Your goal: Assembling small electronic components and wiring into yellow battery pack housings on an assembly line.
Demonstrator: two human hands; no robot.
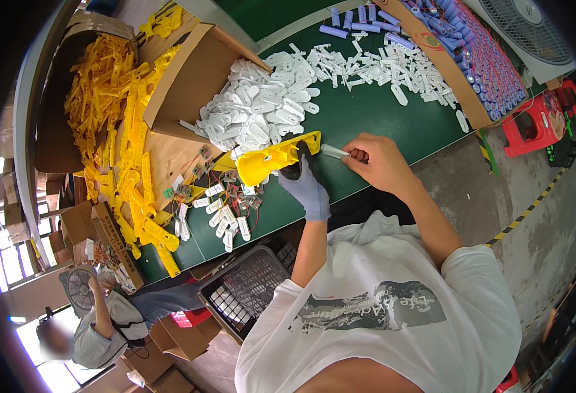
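My left hand [306, 188], in a grey glove with black fingertips, grips a yellow plastic housing [256, 168] above the green table [360, 124]. The housing is long, with a wider end toward the left. Just right of it, my bare right hand [386, 165] pinches a small pale, translucent strip-like piece [333, 152] between thumb and fingers. That piece points at the housing's right end; whether the two touch I cannot tell. Beyond my left hand lies a heap of white oval plastic parts [262, 108], spilling from a tilted cardboard box [183, 85].
Small white parts [393, 69] and purple battery cells [366, 27] lie at the back, beside a carton of wired cells [481, 72]. White modules with wires [226, 216] sit left. Yellow housings [134, 144] fill the far left. A black crate [245, 288] stands below; a person [101, 327] sits left.
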